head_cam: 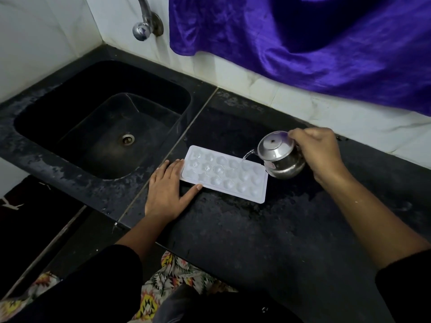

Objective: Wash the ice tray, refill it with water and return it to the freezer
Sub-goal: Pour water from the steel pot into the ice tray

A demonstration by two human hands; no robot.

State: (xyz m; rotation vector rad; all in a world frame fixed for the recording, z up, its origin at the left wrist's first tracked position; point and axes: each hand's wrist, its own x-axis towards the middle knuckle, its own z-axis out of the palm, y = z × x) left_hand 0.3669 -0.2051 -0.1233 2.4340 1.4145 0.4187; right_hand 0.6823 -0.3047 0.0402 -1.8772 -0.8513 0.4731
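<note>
My left hand (166,191) lies flat on the dark worktop (256,241) with the fingers straight and close together. It holds nothing. The fingertips touch the left short end of the ice tray (224,174), and my thumb is spread out along the tray's near edge, its tip against the rim.

The tray is white with three rows of rounded cups. It sits flat on the worktop just right of the sink (151,89), its long side running from far left to near right.

My right hand (319,150) is curled round the far right side of a small steel teapot (278,157), fingers closed on it. The handle is hidden under my hand, so I cannot tell just how the fingers wrap it. The teapot is lifted and tipped to the left, lid on, at the tray's far right corner. A thin stream of water (247,155) runs from its spout into a cup at the far right end of the tray.

The worktop around the tray looks wet and patchy. The sink is black and deep, with a round metal drain (127,139) in its floor. A chrome tap (144,22) juts from the white tiled wall beyond it. A purple cloth (303,43) hangs over the wall on the far right.
</note>
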